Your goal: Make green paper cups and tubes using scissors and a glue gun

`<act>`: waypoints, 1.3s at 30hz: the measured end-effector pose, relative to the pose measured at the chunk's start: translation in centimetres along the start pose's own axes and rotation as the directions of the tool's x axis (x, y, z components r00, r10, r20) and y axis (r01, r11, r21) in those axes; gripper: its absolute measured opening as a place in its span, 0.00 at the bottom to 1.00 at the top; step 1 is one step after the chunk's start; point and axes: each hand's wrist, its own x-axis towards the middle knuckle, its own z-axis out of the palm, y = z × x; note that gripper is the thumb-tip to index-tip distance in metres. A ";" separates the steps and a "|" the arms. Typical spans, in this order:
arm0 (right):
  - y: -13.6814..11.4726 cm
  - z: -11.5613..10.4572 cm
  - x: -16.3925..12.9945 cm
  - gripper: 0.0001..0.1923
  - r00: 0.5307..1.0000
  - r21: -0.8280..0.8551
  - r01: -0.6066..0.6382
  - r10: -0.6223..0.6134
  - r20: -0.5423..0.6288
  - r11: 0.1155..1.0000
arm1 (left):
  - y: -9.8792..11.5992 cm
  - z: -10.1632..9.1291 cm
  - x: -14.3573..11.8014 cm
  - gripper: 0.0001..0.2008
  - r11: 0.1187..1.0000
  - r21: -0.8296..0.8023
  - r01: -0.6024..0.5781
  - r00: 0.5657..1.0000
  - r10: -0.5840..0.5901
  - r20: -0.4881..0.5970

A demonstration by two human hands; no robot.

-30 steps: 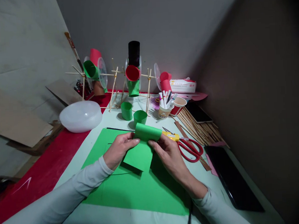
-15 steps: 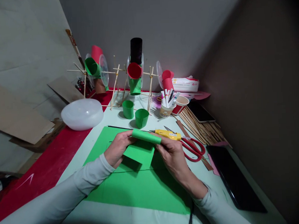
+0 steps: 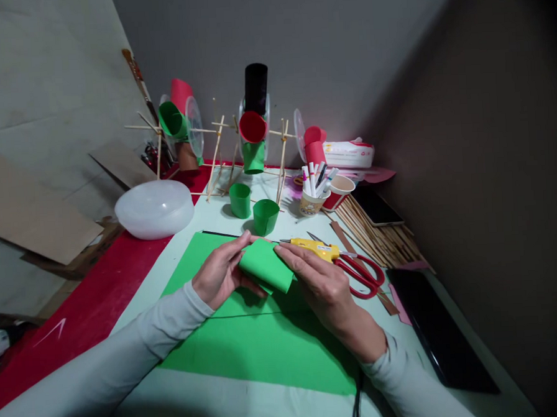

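Between my two hands is a small piece of green paper [image 3: 266,266], curled into a wide roll and held above the table. My left hand [image 3: 223,270] grips its left end, with the thumb on top and fingers underneath. My right hand [image 3: 322,287] lays its fingers over the right end of the roll; its thumb is hidden. Below lies a large green sheet [image 3: 253,353], in shadow under my hands. Two short green paper cups, a left one [image 3: 240,201] and a right one [image 3: 266,217], stand just beyond.
A yellow glue gun [image 3: 315,249] and red-handled scissors [image 3: 363,275] lie right of my hands. Behind stand stick frames carrying coloured paper tubes [image 3: 252,128], a cup of markers [image 3: 312,203] and a translucent bowl [image 3: 154,209]. Bamboo sticks [image 3: 377,231] and a black tablet-like slab [image 3: 438,331] lie right.
The green paper has gone from a narrow roll with a flat flap hanging to a wider curl. My left fingers have opened under it, and my right fingers have moved over its top.
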 end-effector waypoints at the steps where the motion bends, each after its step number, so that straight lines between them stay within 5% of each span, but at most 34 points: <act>1: 0.0 -0.1 0.0 0.27 1.000 -0.028 0.014 -0.014 0.015 1.000 | 0.1 0.1 -0.1 0.17 1.000 0.001 0.008 1.000 -0.008 0.008; 8: -0.4 -0.3 0.3 0.22 0.992 -0.193 0.111 -0.098 0.080 0.975 | -0.6 1.0 -0.4 0.09 0.998 0.033 -0.056 0.998 0.056 0.004; 18: -0.8 0.0 0.5 0.21 0.991 -0.247 0.122 -0.105 0.082 0.961 | -0.9 1.5 -0.6 0.11 0.997 0.059 -0.042 0.999 0.042 -0.002; 32: -0.6 -0.8 1.8 0.15 0.967 -0.015 -0.221 0.217 -0.134 0.975 | -0.7 0.0 0.4 0.07 0.998 0.007 -0.059 0.998 0.060 -0.007; 36: -1.3 -1.5 2.2 0.08 0.976 -0.014 -0.127 0.122 -0.182 0.992 | -0.6 -0.2 0.5 0.08 0.998 -0.007 -0.058 0.998 0.057 -0.023; 39: -1.8 -1.3 2.1 0.08 0.998 -0.028 0.024 -0.026 -0.065 0.999 | -0.6 -0.2 0.5 0.07 0.998 -0.021 -0.060 0.998 0.060 -0.035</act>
